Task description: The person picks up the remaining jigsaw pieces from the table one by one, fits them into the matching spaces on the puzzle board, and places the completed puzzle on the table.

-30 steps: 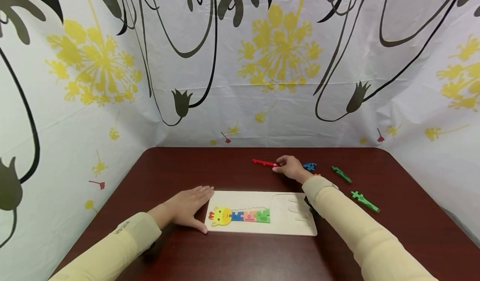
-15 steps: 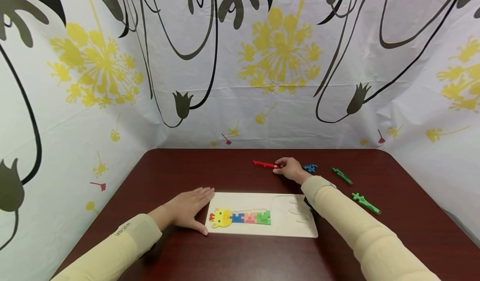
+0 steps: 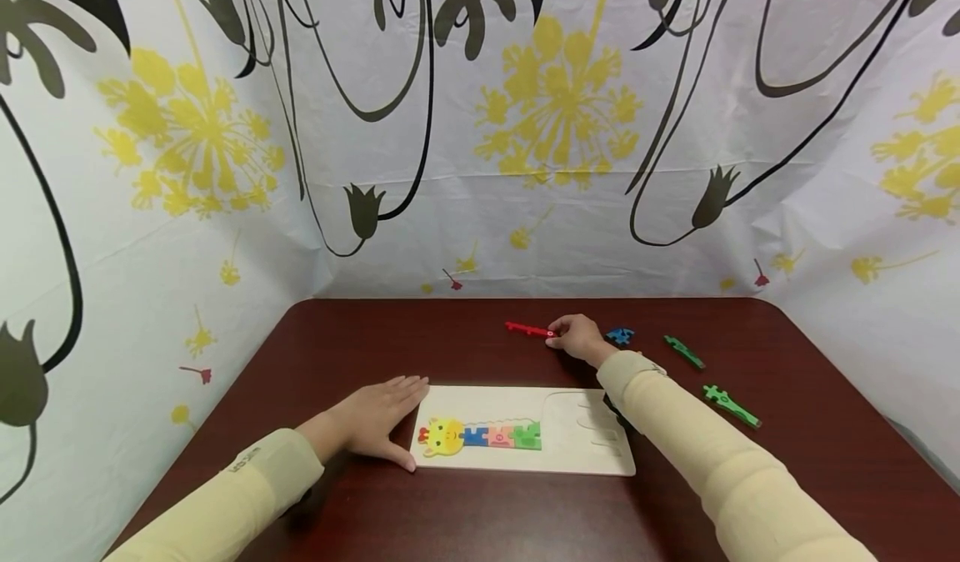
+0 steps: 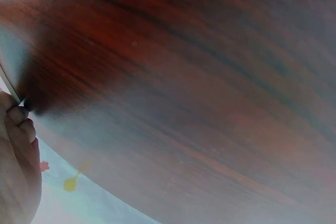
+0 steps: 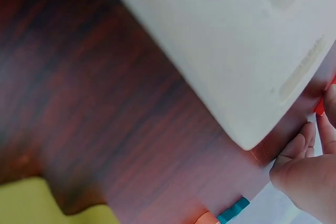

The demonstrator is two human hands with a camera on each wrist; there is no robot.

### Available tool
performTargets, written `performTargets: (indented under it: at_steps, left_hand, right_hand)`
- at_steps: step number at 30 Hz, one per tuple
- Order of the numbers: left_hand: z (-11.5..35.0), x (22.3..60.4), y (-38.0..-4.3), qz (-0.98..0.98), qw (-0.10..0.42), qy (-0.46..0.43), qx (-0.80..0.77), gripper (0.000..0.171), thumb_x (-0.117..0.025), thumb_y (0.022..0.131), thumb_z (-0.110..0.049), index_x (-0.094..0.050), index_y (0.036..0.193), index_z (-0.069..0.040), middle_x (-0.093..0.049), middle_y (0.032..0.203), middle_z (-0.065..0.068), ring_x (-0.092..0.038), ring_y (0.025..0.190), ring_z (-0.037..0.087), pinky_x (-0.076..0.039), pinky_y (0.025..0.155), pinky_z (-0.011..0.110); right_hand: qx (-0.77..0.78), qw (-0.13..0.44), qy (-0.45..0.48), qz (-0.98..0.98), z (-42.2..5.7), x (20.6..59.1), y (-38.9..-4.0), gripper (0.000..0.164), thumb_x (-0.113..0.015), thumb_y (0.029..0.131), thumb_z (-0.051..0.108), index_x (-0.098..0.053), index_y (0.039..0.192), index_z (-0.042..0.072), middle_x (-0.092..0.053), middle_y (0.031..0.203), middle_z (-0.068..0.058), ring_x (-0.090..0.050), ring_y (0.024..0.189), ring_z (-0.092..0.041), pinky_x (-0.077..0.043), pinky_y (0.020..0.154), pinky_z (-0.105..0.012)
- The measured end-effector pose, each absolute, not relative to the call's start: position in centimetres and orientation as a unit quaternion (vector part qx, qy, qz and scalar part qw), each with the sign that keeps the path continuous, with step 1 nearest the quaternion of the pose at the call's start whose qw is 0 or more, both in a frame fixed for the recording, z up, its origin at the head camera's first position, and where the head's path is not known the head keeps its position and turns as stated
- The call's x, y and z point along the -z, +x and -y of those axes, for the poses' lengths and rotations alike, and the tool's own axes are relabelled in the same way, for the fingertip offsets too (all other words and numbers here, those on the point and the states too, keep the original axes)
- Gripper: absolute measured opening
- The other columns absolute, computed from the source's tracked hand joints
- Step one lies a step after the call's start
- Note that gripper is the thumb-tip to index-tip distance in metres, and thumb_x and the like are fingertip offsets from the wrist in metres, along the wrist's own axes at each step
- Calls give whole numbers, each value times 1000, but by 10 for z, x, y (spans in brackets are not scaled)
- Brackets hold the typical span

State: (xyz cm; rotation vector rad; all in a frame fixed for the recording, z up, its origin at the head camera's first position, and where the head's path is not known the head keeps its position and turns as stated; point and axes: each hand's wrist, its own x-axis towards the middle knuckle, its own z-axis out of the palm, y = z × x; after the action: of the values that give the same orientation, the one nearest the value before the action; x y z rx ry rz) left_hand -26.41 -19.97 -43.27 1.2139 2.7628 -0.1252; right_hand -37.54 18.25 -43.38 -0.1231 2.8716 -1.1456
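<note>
A pale wooden puzzle board (image 3: 577, 454) lies on the table, with a yellow giraffe head (image 3: 442, 437) and a row of blue, pink and green pieces (image 3: 501, 436) set into it. Its right part shows bare outlined recesses. My left hand (image 3: 375, 418) rests at the board's left end, fingers extended and thumb spread along the near corner. Beyond the board, my right hand (image 3: 577, 337) pinches the right end of a long red puzzle piece (image 3: 527, 328) between thumb and fingers. In the right wrist view, part of the red piece (image 5: 319, 106) shows at the fingertips.
Just right of my right hand lies a blue puzzle piece (image 3: 620, 336). Two long green pieces (image 3: 684, 351) lie farther right. An orange piece (image 5: 207, 218) shows in the right wrist view, hidden in the head view by the sleeve. Patterned cloth (image 3: 465, 245) hangs behind the dark table (image 3: 420, 337).
My right hand and forearm have shifted very slightly left. An orange piece seen beside the sleeve one second ago is now covered in the head view. The left hand stays in place.
</note>
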Motion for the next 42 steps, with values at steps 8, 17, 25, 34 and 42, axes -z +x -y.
performTargets:
  at_steps: [8, 17, 25, 34, 42]
  left_hand:
    - [200, 432, -264, -912, 67, 401, 46, 119, -41, 73, -89, -21, 155, -5, -20, 160, 9, -18, 146, 24, -21, 115, 39]
    - [199, 431, -264, -915, 69, 395, 54, 119, -41, 73, -89, -21, 155, -6, -21, 160, 9, -18, 145, 24, -21, 115, 38]
    - [199, 433, -264, -916, 68, 392, 54, 120, -39, 72, -91, -21, 155, -6, -21, 160, 8, -18, 146, 23, -21, 115, 38]
    - [200, 434, -264, -916, 67, 392, 52, 120, -37, 71, -91, -20, 155, -6, -20, 160, 7, -18, 146, 22, -21, 115, 38]
    - [199, 433, -264, -914, 64, 398, 50, 120, -39, 72, -90, -21, 155, -5, -20, 160, 8, -18, 146, 23, -22, 115, 39]
  right_hand:
    - [360, 20, -39, -932, -180, 434, -376, 28, -74, 88, 13, -68, 111, -2, -61, 97, -13, -53, 87, -27, -48, 77, -40]
    - [350, 16, -34, -936, -179, 434, -378, 23, -74, 88, 14, -70, 106, 0, -63, 94, -10, -54, 85, -26, -48, 78, -40]
    - [355, 11, -38, -934, -183, 434, -378, 21, -73, 88, 15, -70, 105, 2, -65, 97, -11, -56, 88, -27, -48, 80, -42]
    - [387, 14, -43, -921, -187, 430, -375, 21, -73, 89, 12, -69, 105, 0, -63, 89, -9, -54, 81, -24, -47, 70, -35]
    - [420, 21, -55, -906, -192, 424, -373, 22, -70, 90, 10, -67, 109, -1, -60, 86, -6, -52, 77, -20, -45, 66, -32]
